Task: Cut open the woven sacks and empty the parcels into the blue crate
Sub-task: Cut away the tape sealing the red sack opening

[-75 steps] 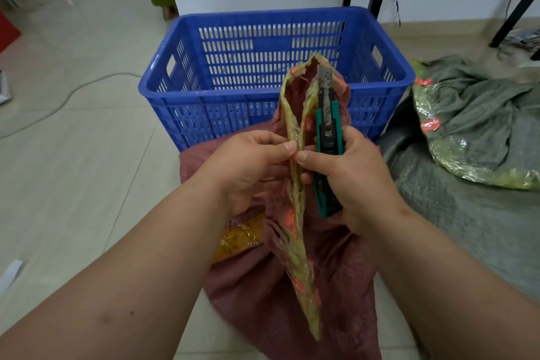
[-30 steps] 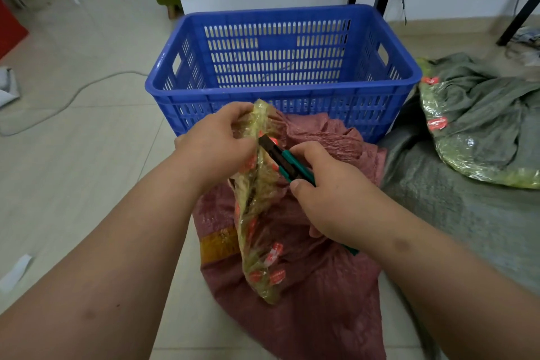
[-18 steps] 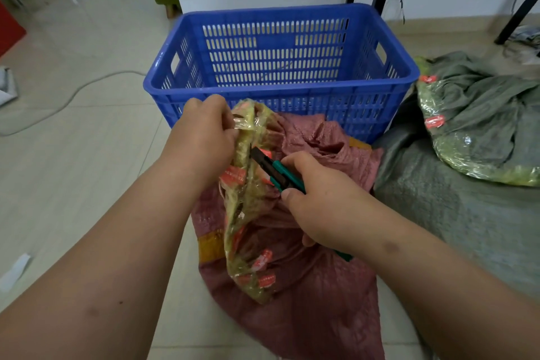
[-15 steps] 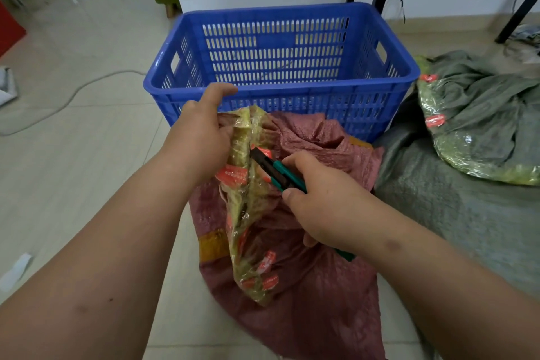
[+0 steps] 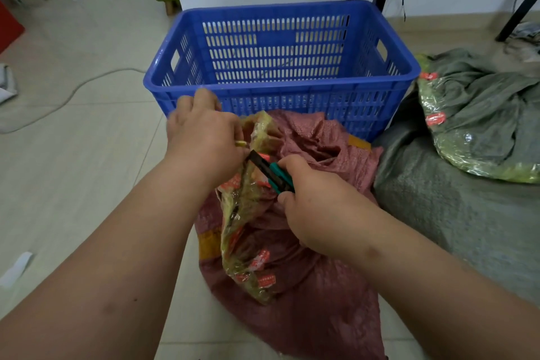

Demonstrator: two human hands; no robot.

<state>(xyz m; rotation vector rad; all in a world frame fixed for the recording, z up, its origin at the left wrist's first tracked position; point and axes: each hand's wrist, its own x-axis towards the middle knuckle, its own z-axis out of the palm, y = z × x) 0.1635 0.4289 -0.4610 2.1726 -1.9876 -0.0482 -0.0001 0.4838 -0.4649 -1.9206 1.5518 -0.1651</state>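
Left hand (image 5: 204,140): grips the taped sack mouth (image 5: 257,137), centre frame.
Right hand (image 5: 318,210): grips a green utility knife (image 5: 270,174).
Blue crate (image 5: 380,88): above them.

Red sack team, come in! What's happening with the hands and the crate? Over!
Left hand grips taped sack mouth. Right hand grips green cutter, blade at tape. Blue crate shows no parcels.

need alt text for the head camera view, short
A left hand grips the taped top of a red woven sack on the floor while the right hand holds a green utility knife against it. A blue slatted plastic crate stands just beyond.
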